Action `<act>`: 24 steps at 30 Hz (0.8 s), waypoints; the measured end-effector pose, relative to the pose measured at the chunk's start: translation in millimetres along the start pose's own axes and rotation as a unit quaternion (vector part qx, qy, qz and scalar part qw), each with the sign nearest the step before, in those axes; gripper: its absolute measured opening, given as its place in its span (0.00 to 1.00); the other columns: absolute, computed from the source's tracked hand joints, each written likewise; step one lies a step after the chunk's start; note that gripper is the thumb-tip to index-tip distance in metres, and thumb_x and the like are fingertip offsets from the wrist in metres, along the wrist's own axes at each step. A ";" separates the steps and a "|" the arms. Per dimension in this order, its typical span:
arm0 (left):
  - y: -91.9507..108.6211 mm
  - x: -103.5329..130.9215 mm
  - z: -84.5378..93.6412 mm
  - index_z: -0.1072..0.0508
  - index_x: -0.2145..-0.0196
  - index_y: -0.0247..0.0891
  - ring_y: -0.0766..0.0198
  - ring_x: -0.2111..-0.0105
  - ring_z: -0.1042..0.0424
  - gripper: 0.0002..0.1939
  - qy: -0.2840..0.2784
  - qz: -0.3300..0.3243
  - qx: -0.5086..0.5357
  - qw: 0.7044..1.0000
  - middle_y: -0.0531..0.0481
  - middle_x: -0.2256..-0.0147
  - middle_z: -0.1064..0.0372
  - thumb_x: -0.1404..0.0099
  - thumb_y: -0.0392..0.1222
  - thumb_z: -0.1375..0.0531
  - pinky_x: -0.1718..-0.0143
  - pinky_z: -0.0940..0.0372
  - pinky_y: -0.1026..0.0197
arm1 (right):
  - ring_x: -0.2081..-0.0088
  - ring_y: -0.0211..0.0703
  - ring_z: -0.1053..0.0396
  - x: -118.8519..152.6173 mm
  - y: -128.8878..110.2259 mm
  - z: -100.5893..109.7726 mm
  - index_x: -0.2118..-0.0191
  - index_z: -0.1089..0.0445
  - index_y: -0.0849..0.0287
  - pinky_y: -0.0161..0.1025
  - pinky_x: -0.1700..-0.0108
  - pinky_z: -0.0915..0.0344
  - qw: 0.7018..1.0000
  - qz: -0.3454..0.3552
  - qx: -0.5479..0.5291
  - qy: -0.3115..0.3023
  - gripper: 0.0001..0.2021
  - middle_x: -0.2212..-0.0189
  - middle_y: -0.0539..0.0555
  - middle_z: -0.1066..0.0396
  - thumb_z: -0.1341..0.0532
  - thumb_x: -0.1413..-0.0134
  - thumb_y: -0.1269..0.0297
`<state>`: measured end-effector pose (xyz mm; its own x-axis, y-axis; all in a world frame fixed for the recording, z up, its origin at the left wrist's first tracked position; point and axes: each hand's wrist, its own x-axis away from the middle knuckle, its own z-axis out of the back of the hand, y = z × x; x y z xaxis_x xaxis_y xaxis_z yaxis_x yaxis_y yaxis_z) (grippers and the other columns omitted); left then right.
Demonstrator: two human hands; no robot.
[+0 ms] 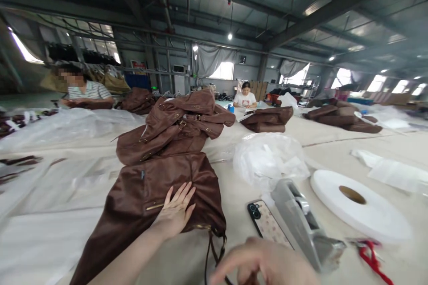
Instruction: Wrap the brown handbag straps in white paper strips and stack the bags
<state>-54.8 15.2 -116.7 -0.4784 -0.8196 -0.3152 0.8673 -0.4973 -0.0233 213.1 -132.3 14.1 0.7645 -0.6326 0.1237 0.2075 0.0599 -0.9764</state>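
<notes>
left hand (177,210) lies flat on the brown bag (155,187), fingers slightly spread; blurred right hand (272,258) bends near the strap (207,253), grip impossible to tell!

Left hand (176,211) palm-down and flat, thumb apart, right hand (267,260) low, blurred, partly curled

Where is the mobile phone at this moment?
In the head view, the phone lies lower right of centre, between the nearest brown bag and the tape dispenser, beyond the right hand.
</notes>
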 end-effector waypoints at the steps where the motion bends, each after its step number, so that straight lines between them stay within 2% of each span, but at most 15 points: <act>1: -1.1 0.2 -0.9 0.46 0.37 0.43 0.56 0.36 0.55 0.27 0.002 -0.004 -0.001 1.000 0.49 0.35 0.55 0.31 0.50 0.57 0.37 0.69 0.42 | 0.82 0.30 0.42 0.7 0.2 6.3 0.53 0.29 0.60 0.27 0.79 0.44 0.998 -0.005 -0.003 0.067 0.23 0.81 0.45 0.36 0.36 0.55 0.52; 2: -2.2 0.5 -1.7 0.46 0.37 0.43 0.56 0.36 0.55 0.27 0.004 -0.009 -0.002 1.000 0.49 0.35 0.55 0.31 0.51 0.57 0.37 0.69 0.42 | 0.83 0.30 0.42 0.0 1.6 14.3 0.56 0.29 0.61 0.28 0.79 0.44 0.988 -0.012 0.005 0.152 0.21 0.82 0.45 0.36 0.38 0.51 0.51; 4: -4.4 1.4 -3.8 0.45 0.37 0.43 0.56 0.36 0.54 0.27 0.017 -0.021 -0.003 1.000 0.49 0.35 0.54 0.31 0.51 0.57 0.37 0.68 0.43 | 0.82 0.33 0.39 -4.2 7.5 35.2 0.62 0.29 0.62 0.29 0.79 0.42 0.946 -0.037 0.056 0.316 0.17 0.81 0.48 0.34 0.46 0.43 0.53; 6: -6.5 2.2 -6.1 0.44 0.38 0.43 0.57 0.37 0.52 0.26 0.039 -0.031 -0.002 0.999 0.48 0.36 0.53 0.31 0.51 0.56 0.37 0.67 0.44 | 0.77 0.35 0.33 -8.3 15.6 61.3 0.64 0.29 0.61 0.31 0.74 0.38 0.874 -0.095 0.196 0.434 0.15 0.75 0.52 0.29 0.50 0.40 0.59; 9: -8.3 3.0 -7.4 0.43 0.38 0.44 0.56 0.37 0.50 0.26 0.066 -0.037 0.008 0.997 0.48 0.37 0.50 0.31 0.51 0.55 0.36 0.65 0.45 | 0.62 0.42 0.29 -11.3 26.6 100.9 0.60 0.28 0.62 0.36 0.58 0.36 0.736 -0.194 0.410 0.503 0.14 0.61 0.60 0.27 0.50 0.41 0.67; 10: -8.3 3.2 -6.7 0.43 0.38 0.44 0.56 0.37 0.50 0.26 0.068 -0.037 0.013 0.997 0.48 0.37 0.50 0.32 0.52 0.54 0.37 0.64 0.44 | 0.56 0.46 0.30 -12.4 29.2 112.3 0.59 0.28 0.65 0.39 0.53 0.38 0.701 -0.216 0.449 0.510 0.14 0.57 0.64 0.29 0.49 0.42 0.69; 11: -8.2 3.3 -5.4 0.43 0.38 0.44 0.55 0.37 0.50 0.26 0.066 -0.036 0.018 0.997 0.48 0.37 0.50 0.32 0.52 0.54 0.37 0.63 0.44 | 0.52 0.50 0.32 -14.2 31.4 122.2 0.59 0.28 0.67 0.42 0.50 0.40 0.681 -0.232 0.469 0.512 0.14 0.54 0.67 0.30 0.48 0.43 0.70; 14: -7.9 3.8 0.2 0.43 0.38 0.44 0.55 0.37 0.50 0.26 0.052 -0.035 0.029 0.998 0.48 0.36 0.51 0.31 0.52 0.54 0.37 0.61 0.42 | 0.48 0.56 0.35 -23.6 35.9 142.4 0.63 0.27 0.73 0.47 0.49 0.42 0.653 -0.271 0.502 0.497 0.13 0.56 0.73 0.30 0.47 0.44 0.72; 18: -8.4 5.5 4.7 0.43 0.38 0.45 0.55 0.37 0.50 0.26 0.048 -0.034 0.035 0.998 0.49 0.36 0.52 0.31 0.51 0.55 0.37 0.59 0.43 | 0.57 0.57 0.30 -34.1 33.3 145.3 0.66 0.27 0.75 0.46 0.56 0.38 0.635 -0.298 0.528 0.479 0.14 0.64 0.72 0.28 0.48 0.43 0.72; 20: -8.3 6.2 4.8 0.43 0.38 0.45 0.56 0.37 0.50 0.26 0.047 -0.034 0.039 0.998 0.49 0.36 0.52 0.31 0.51 0.54 0.37 0.59 0.43 | 0.59 0.54 0.29 -34.0 24.4 133.5 0.65 0.27 0.72 0.44 0.57 0.38 0.628 -0.293 0.539 0.480 0.14 0.64 0.69 0.28 0.49 0.41 0.71; 22: -7.3 6.3 5.5 0.43 0.38 0.45 0.55 0.37 0.51 0.25 0.043 -0.030 0.046 0.998 0.48 0.36 0.52 0.31 0.51 0.54 0.37 0.59 0.42 | 0.59 0.50 0.29 -32.5 10.9 111.1 0.64 0.27 0.67 0.42 0.58 0.38 0.629 -0.265 0.546 0.486 0.15 0.61 0.65 0.28 0.51 0.39 0.69; 24: -4.9 6.1 9.5 0.42 0.39 0.44 0.54 0.37 0.50 0.25 0.044 -0.024 0.059 0.997 0.48 0.36 0.51 0.32 0.50 0.53 0.37 0.59 0.41 | 0.61 0.46 0.29 -33.9 -3.5 79.8 0.64 0.27 0.62 0.39 0.59 0.38 0.655 -0.196 0.538 0.494 0.15 0.60 0.61 0.29 0.51 0.38 0.67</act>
<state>-63.3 9.9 -109.6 -0.5010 -0.7685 -0.3980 0.8187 -0.5699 0.0698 235.2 -49.5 27.4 -0.1336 -0.9210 -0.3660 0.9852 -0.0835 -0.1495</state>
